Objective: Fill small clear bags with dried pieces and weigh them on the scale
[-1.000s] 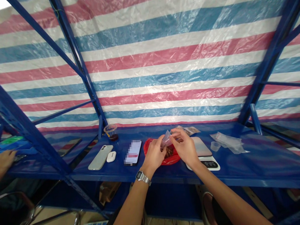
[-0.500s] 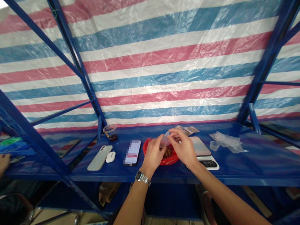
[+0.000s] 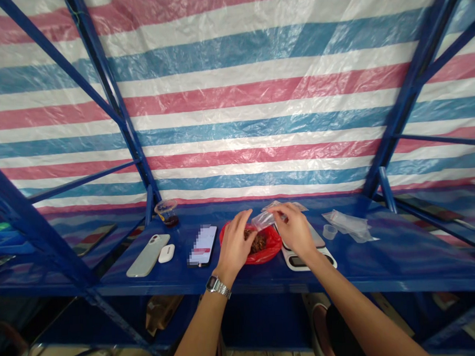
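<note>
A small clear plastic bag [image 3: 264, 220] is pinched at its right end between the thumb and fingers of my right hand [image 3: 297, 229]. My left hand [image 3: 236, 243] has its fingers stretched out and its thumb apart, just left of the clear bag; I see nothing held in it. Beneath both hands lies an opened red plastic bag [image 3: 270, 254] with brown, dried-looking pieces [image 3: 258, 243] inside. My right hand is above a white kitchen scale [image 3: 300, 264], covering part of its plate.
Left of the red bag lie a phone with a lit screen [image 3: 202, 246], a white earbud case [image 3: 167, 253] and a pale phone [image 3: 148, 255]. A plastic cup with dark liquid [image 3: 169, 215] stands behind. Rightward are a small clear cup [image 3: 329, 231] and clear bags [image 3: 347, 225]. Blue posts [image 3: 122, 117] flank the table.
My left hand has come off the clear bag and its fingers have spread. My right hand keeps the bag, which now hangs more to the right. The view has shifted slightly right.
</note>
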A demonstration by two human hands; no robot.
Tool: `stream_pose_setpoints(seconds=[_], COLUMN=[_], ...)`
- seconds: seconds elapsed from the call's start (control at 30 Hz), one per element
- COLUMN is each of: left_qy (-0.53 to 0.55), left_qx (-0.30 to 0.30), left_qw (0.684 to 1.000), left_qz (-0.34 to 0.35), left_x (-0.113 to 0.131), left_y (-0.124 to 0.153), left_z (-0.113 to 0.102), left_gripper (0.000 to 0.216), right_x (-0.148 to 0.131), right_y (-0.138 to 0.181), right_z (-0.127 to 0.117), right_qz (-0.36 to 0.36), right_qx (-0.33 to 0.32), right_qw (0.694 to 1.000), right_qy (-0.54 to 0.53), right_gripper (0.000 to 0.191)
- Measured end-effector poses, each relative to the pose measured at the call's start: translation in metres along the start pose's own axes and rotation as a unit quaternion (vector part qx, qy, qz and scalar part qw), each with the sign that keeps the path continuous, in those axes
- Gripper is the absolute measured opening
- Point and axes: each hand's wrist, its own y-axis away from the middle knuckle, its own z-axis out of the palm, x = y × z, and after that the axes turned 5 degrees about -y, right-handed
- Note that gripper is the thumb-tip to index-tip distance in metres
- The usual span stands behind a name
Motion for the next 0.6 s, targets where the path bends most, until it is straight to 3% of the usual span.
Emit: stream_pose_setpoints(seconds=[0.13,0.23,0.3,0.37,0.5,0.6], left_qy=[-0.01,-0.009,-0.009,-0.011,-0.011,-0.022], left_qx=[0.031,0.038,0.042,0.046,0.049,0.04], left_qw=[0.999,0.999,0.999,0.998,0.998,0.999], left_qz=[-0.018,-0.028,-0.032,-0.03,-0.025,-0.024], left_x=[-0.001,-0.005,-0.007,-0.006,0.002,0.008], left_y=[0.0,-0.001,-0.002,-0.004,-0.006,-0.008], left_z=[-0.008,-0.011,-0.011,-0.009,-0.002,0.004], left_gripper=[0.055,0.051,0.049,0.049,0.048,0.045], right_x=[0.056,0.108,0.138,0.16,0.185,0.199], right_y=[-0.025,-0.028,-0.02,-0.007,0.017,0.02], right_z=[-0.071,-0.136,-0.169,-0.188,-0.199,-0.198], right_qz=[0.073,0.205,0.241,0.213,0.037,0.034], right_qx=[0.149,0.226,0.163,0.085,-0.145,-0.25], right_qw=[0.979,0.915,0.889,0.858,0.85,0.835], right_qy=[0.115,0.263,0.355,0.459,0.505,0.488], right_gripper=[0.033,0.04,0.042,0.045,0.054,0.058])
